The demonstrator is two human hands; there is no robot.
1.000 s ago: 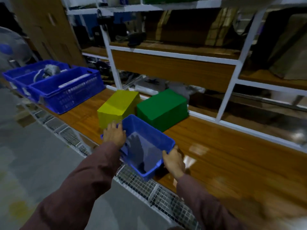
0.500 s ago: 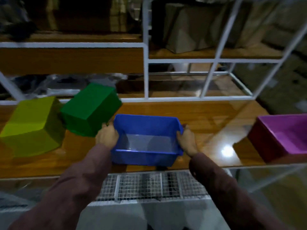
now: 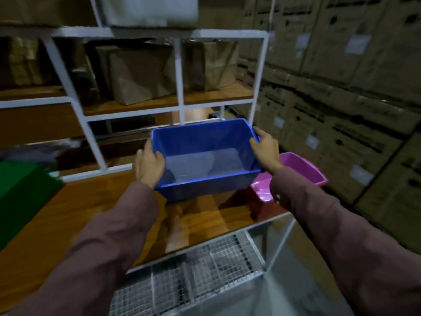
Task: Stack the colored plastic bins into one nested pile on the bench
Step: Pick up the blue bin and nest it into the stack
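I hold an empty blue bin [image 3: 202, 153] in the air above the wooden bench [image 3: 68, 215], its opening facing up. My left hand [image 3: 149, 164] grips its left rim and my right hand [image 3: 265, 148] grips its right rim. A pink bin [image 3: 303, 169] sits upright near the bench's right end, partly hidden behind the blue bin and my right arm. A green bin [image 3: 20, 192] lies upside down at the left edge of view.
A white metal shelf frame [image 3: 180, 87] with brown bags stands behind the bench. Stacked cardboard boxes [image 3: 341, 87] fill the right side. A wire mesh rack [image 3: 193, 270] runs along below the bench's front edge.
The blue bin has been lifted off the bench and carried right, toward the pink bin. The view swung right, so the yellow bin is out of sight and the green one is at the left edge.
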